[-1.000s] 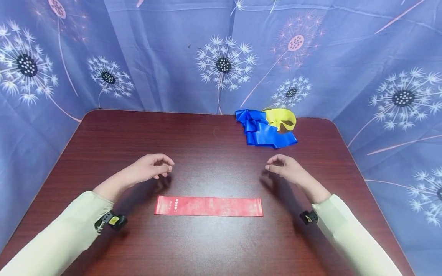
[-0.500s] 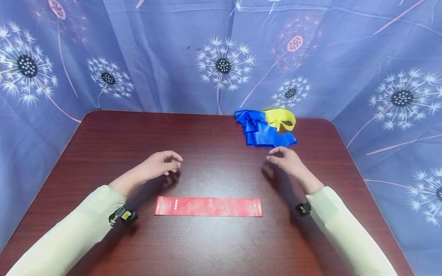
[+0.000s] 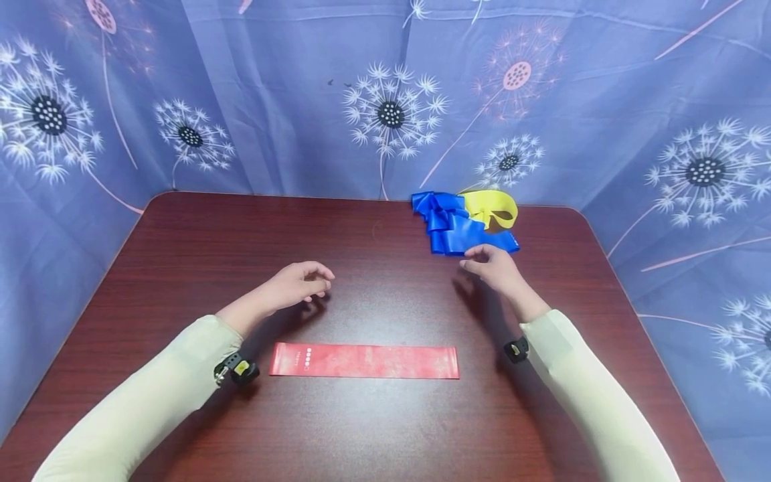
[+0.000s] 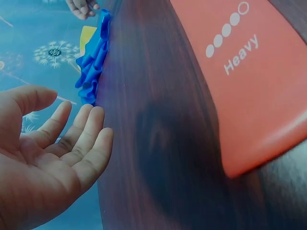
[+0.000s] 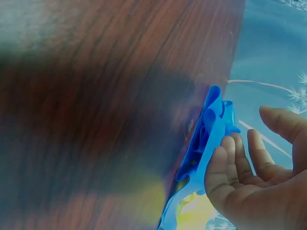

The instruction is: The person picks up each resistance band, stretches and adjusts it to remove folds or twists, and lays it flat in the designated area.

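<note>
A flat red resistance band (image 3: 367,361), marked "Heavy" in the left wrist view, lies lengthwise on the near middle of the table. My left hand (image 3: 299,284) hovers above the table beyond the band's left end, fingers loosely bent and holding nothing. Farther right, my right hand (image 3: 495,269) hangs just in front of a crumpled blue band (image 3: 460,231), also with nothing in its grasp. Whether its fingertips touch the blue band cannot be told. Behind and beside the blue band is a looped yellow band (image 3: 490,204).
The dark wood table (image 3: 241,234) has rounded back corners. A blue curtain (image 3: 289,100) with dandelion prints hangs along its back and sides. A black strap device (image 3: 241,368) sits at the left wrist, and another black device (image 3: 516,349) at the right.
My left hand has moved right and slightly away from me. The right hand has moved forward, closer to the blue band. All the bands have stayed in place.
</note>
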`<move>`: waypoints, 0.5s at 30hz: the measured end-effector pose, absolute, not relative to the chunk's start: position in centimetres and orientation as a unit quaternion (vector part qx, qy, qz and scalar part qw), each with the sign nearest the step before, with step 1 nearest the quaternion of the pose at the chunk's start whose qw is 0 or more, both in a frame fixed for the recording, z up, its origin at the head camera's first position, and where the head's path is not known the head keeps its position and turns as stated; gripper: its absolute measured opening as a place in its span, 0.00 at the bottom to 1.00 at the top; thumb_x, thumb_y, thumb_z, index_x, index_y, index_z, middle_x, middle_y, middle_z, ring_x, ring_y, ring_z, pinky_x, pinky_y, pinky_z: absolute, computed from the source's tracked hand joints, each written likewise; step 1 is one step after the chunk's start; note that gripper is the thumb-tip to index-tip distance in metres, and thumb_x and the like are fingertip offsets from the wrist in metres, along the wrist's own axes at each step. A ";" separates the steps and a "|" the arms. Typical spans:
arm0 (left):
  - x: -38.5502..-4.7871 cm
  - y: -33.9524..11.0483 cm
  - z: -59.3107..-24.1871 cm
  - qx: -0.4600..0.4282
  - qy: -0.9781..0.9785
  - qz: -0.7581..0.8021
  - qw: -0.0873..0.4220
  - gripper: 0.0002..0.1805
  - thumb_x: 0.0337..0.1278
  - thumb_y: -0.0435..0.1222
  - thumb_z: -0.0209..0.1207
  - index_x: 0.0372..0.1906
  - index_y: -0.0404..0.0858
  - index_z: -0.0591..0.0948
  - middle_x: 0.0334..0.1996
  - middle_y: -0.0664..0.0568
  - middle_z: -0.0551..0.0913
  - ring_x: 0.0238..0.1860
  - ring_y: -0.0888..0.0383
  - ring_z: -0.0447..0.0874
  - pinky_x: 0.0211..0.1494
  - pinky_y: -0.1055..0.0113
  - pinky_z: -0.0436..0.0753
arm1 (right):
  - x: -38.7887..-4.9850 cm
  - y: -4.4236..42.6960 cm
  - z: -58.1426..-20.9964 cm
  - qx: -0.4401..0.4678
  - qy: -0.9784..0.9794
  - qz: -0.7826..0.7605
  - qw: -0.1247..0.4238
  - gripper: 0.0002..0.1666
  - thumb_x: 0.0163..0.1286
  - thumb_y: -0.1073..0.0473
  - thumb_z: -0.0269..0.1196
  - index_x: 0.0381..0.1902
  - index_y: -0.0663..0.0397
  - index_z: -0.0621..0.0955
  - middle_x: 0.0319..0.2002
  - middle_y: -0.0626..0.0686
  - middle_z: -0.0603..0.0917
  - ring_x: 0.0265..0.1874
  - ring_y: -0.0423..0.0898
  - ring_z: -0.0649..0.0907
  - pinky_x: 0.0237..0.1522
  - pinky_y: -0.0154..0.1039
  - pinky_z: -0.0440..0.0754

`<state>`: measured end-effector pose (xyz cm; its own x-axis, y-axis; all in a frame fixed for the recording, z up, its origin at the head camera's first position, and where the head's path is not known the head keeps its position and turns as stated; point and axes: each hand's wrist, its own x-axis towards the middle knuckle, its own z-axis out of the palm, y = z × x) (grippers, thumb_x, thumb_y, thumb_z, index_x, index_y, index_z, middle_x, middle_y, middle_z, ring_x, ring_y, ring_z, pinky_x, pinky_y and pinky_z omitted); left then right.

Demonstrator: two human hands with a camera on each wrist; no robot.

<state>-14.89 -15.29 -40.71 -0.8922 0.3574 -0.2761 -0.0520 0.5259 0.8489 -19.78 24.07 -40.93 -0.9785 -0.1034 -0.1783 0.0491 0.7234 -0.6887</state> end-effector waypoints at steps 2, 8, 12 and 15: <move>-15.1 -15.0 -40.9 0.087 0.845 0.482 0.215 0.18 0.68 0.33 0.54 0.57 0.26 0.78 0.46 0.33 0.86 0.43 0.48 0.86 0.41 0.64 0.84 | -20.1 23.9 -41.1 -0.013 0.924 -0.371 0.095 0.23 0.74 0.56 0.62 0.58 0.69 0.78 0.56 0.70 0.82 0.54 0.62 0.81 0.57 0.49 0.81; -15.6 -14.1 -41.1 0.085 0.850 0.479 0.203 0.17 0.69 0.33 0.56 0.58 0.28 0.79 0.42 0.34 0.86 0.39 0.51 0.85 0.40 0.65 0.83 | -20.7 23.3 -41.5 0.011 0.920 -0.380 0.096 0.24 0.75 0.56 0.61 0.59 0.69 0.77 0.59 0.70 0.80 0.59 0.64 0.78 0.65 0.57 0.78; -15.9 -13.7 -41.3 0.078 0.844 0.495 0.192 0.17 0.69 0.33 0.57 0.57 0.28 0.79 0.40 0.35 0.86 0.33 0.55 0.82 0.38 0.66 0.81 | -20.8 23.1 -41.7 0.023 0.919 -0.381 0.102 0.24 0.76 0.55 0.61 0.60 0.68 0.76 0.62 0.70 0.79 0.62 0.65 0.77 0.68 0.58 0.76; -16.1 -13.3 -41.5 0.076 0.841 0.501 0.190 0.17 0.70 0.33 0.57 0.58 0.28 0.79 0.41 0.36 0.86 0.35 0.55 0.82 0.39 0.67 0.81 | -20.9 23.1 -41.8 0.026 0.919 -0.380 0.099 0.25 0.76 0.55 0.61 0.60 0.68 0.76 0.61 0.70 0.79 0.61 0.65 0.77 0.67 0.57 0.77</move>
